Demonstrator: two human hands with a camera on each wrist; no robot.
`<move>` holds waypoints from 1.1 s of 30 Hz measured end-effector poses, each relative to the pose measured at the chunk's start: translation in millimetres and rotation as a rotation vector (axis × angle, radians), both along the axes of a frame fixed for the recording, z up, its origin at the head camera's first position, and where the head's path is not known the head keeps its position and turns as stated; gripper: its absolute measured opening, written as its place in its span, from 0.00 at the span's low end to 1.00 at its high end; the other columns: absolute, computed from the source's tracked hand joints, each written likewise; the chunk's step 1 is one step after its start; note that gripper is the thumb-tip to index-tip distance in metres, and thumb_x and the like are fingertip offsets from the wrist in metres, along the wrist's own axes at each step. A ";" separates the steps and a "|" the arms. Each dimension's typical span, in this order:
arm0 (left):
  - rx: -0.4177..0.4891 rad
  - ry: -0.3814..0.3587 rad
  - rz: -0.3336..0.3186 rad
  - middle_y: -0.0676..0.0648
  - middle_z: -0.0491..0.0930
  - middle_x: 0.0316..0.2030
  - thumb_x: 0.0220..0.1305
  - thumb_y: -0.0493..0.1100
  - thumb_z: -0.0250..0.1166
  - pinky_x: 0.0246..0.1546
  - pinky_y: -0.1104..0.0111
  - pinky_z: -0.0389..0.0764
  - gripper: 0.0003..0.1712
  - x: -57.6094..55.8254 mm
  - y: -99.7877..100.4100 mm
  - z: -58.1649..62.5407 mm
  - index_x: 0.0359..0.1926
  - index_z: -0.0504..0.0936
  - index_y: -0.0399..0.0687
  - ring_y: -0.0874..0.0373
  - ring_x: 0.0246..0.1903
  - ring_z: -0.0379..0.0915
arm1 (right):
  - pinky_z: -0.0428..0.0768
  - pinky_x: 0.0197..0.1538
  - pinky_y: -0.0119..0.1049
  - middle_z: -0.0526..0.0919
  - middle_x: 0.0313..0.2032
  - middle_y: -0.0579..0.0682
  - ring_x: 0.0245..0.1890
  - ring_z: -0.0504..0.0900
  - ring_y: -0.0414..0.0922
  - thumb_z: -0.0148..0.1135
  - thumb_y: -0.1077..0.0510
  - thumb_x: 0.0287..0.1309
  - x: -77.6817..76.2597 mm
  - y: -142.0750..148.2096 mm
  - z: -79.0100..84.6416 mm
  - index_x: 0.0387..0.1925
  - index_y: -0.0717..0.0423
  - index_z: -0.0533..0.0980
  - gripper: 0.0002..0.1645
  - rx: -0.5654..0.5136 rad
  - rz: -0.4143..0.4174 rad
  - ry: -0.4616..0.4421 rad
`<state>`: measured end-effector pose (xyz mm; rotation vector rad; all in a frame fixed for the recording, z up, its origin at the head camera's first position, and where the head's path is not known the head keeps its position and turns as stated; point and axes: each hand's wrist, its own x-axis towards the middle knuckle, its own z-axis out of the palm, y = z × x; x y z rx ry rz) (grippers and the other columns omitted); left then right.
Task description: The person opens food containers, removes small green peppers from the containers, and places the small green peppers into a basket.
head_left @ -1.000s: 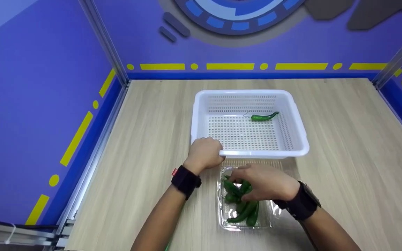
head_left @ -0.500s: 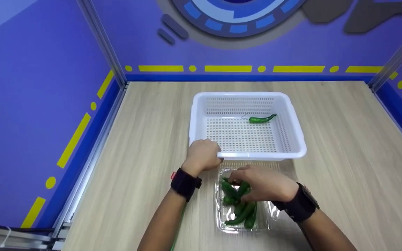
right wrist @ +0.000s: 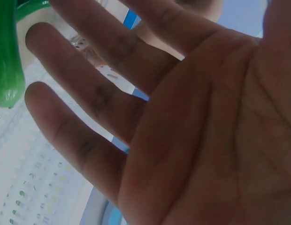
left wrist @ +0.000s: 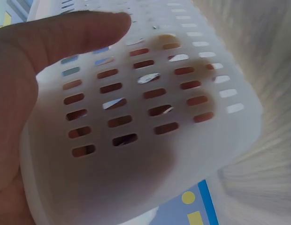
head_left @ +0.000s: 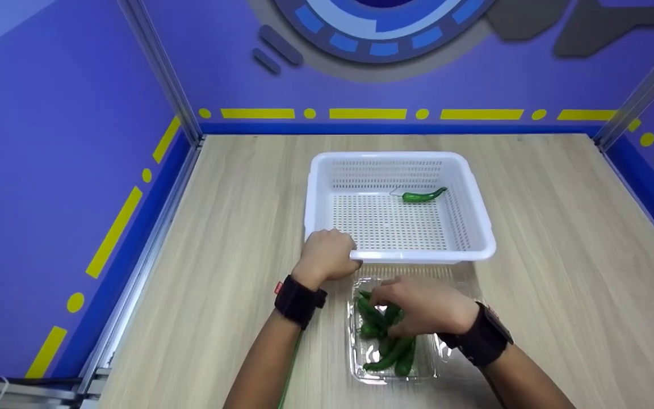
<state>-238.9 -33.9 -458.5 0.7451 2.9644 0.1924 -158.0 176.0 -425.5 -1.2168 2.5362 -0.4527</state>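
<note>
My left hand grips the near left corner of a white slotted plastic basket, its thumb pressed along the wall in the left wrist view. Inside, one green chili pepper lies at the far right. Several more green peppers fill a clear plastic box in front of the basket. My right hand reaches down over this box, thumb and fingers apart around the pile. The right wrist view shows its fingers loosely extended, with a pepper just beyond the tips.
Both stand on a wood-grain table. A blue wall with yellow marks closes the back, and another panel rises at the left. A clear plastic lid extends right of the box under my right wrist.
The whole scene has shifted slightly down and left in the head view. My left hand keeps its hold on the basket, and my right hand stays over the peppers.
</note>
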 end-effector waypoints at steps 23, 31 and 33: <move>0.009 -0.052 0.009 0.57 0.64 0.14 0.57 0.55 0.64 0.19 0.64 0.66 0.25 0.1 0.3 5.2 0.11 0.63 0.57 0.59 0.18 0.65 | 0.75 0.28 0.32 0.82 0.25 0.34 0.23 0.75 0.33 0.69 0.57 0.48 0.3 -3.3 -7.7 0.32 0.42 0.84 0.07 0.080 -0.010 -0.029; 0.014 -0.057 0.011 0.57 0.63 0.14 0.57 0.55 0.65 0.18 0.65 0.65 0.26 0.4 0.1 5.0 0.11 0.62 0.57 0.60 0.18 0.63 | 0.79 0.34 0.35 0.85 0.29 0.37 0.28 0.79 0.34 0.70 0.63 0.44 -3.7 -2.5 -11.1 0.33 0.42 0.83 0.14 0.066 -0.030 -0.021; 0.017 -0.061 0.014 0.57 0.63 0.14 0.57 0.55 0.65 0.18 0.65 0.65 0.26 0.1 -0.2 5.8 0.11 0.63 0.57 0.60 0.17 0.63 | 0.80 0.35 0.35 0.86 0.30 0.37 0.29 0.80 0.35 0.69 0.65 0.45 -4.0 -1.3 -10.3 0.33 0.43 0.83 0.14 0.041 -0.037 -0.012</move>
